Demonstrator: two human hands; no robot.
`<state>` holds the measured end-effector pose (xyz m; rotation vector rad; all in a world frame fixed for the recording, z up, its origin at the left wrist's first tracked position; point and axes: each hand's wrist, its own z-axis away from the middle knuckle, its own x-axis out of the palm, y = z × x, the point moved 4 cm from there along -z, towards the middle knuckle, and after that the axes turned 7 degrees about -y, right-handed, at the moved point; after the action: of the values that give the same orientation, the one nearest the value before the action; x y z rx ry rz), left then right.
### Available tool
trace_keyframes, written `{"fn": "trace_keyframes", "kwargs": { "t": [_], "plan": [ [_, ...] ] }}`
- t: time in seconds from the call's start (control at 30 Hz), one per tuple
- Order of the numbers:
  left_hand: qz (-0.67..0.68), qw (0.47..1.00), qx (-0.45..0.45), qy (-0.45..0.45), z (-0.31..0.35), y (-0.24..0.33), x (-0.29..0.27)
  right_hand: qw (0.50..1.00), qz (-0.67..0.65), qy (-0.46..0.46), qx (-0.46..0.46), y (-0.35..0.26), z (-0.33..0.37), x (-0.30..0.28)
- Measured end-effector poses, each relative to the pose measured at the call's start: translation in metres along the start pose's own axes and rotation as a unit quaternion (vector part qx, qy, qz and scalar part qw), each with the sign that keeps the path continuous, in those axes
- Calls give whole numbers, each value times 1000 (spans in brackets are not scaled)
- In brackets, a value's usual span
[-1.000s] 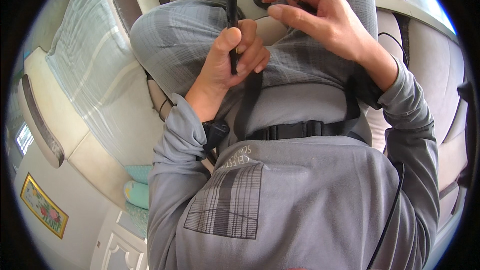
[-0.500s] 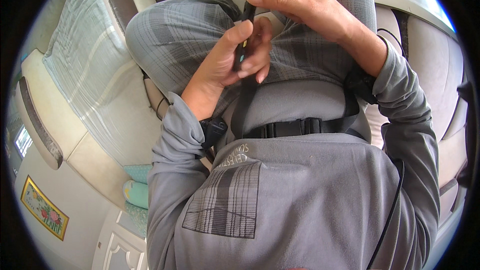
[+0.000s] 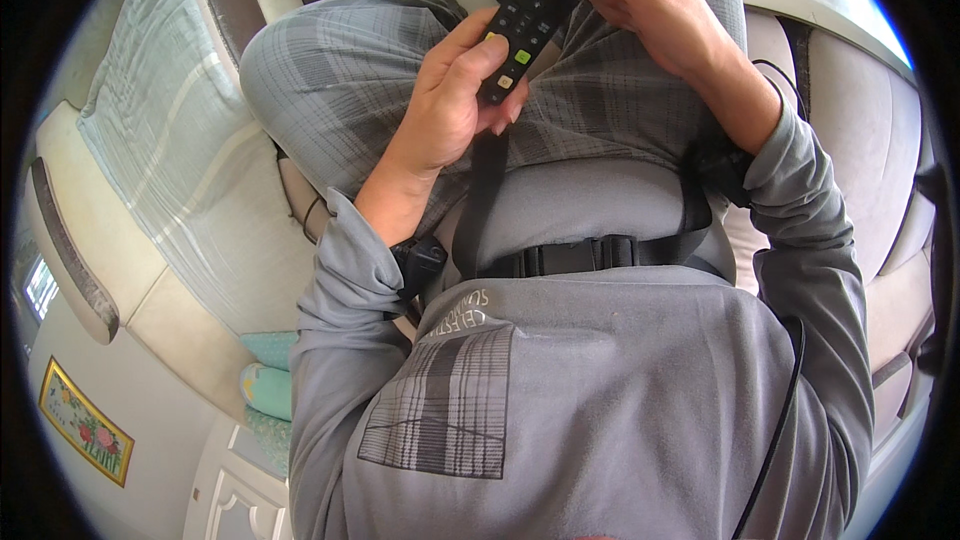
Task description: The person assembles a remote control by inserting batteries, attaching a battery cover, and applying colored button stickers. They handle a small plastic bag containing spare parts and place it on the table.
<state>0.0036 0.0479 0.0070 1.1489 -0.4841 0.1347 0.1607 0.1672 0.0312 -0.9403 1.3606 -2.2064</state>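
Left hand: the left hand (image 3: 455,105) is curled about the lower end of a black remote (image 3: 522,25), with the thumb lying on its buttons.
Right hand: the right hand (image 3: 650,10) is bent over the top end of the remote, fingers folded down on it. How much it grips there is hidden by the fingers.
What changed: a second ago the left hand held a thin dark stick shape, seen from its edge, and the right hand was off to the side pinching something small. Now the remote's button face is turned up to the camera and both hands are on it.
What that means: I think the remote is now turned so its buttons can be seen and pressed.
Where the remote is: between the two hands, above the lap, its top under the right hand and its bottom in the left palm.
Under the hands: grey checked trousers (image 3: 340,70) on bent knees, and a black strap (image 3: 590,255) across the grey shirt (image 3: 600,390) below the wrists.
Seat: a pale sofa cushion (image 3: 190,190) lies out past the left hand, and a grey seat back (image 3: 860,120) past the right arm.
Room: far beyond the left arm there is a small framed flower picture (image 3: 85,420) and white cupboard doors (image 3: 235,500).
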Motion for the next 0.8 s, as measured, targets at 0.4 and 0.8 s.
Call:
{"fn": "trace_keyframes", "kwargs": {
  "t": [0.4,0.8],
  "plan": [
    [127,986,105,3,3,12,-12,978,205,-34,3,-8,32,-22],
    [19,991,133,-2,1,0,-9,873,421,-243,47,-1,57,22]
  ]
}}
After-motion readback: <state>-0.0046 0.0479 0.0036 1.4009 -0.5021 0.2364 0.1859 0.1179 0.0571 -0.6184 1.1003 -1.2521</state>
